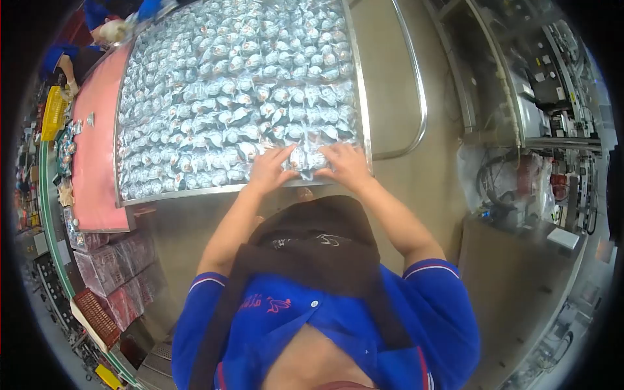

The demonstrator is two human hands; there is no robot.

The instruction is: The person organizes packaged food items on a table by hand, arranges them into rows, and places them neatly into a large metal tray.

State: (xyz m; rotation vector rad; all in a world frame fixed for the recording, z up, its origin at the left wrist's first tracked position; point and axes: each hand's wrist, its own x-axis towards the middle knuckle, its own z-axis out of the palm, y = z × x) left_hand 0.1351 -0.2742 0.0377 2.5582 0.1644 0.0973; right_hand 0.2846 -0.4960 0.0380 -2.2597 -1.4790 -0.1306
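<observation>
Many small silvery clear-wrapped packets (240, 117) lie in close rows inside a shallow metal-rimmed tray (221, 190). At the near right part of the tray, my left hand (269, 171) rests on the packets, thumb and fingers apart. Facing it, my right hand (346, 166) also has thumb and fingers spread, close to the tray's right corner. A few packets (304, 160) sit between the two hands, by the fingertips of both. What exactly is inside the wrapping is too small to tell.
A pink-topped table (97, 146) adjoins the tray on the left, with a yellow basket (54, 114) beyond. Another person's hand (112, 31) works at the far left corner. A curved metal rail (419, 84) stands right of the tray; machinery (546, 84) lines the right side.
</observation>
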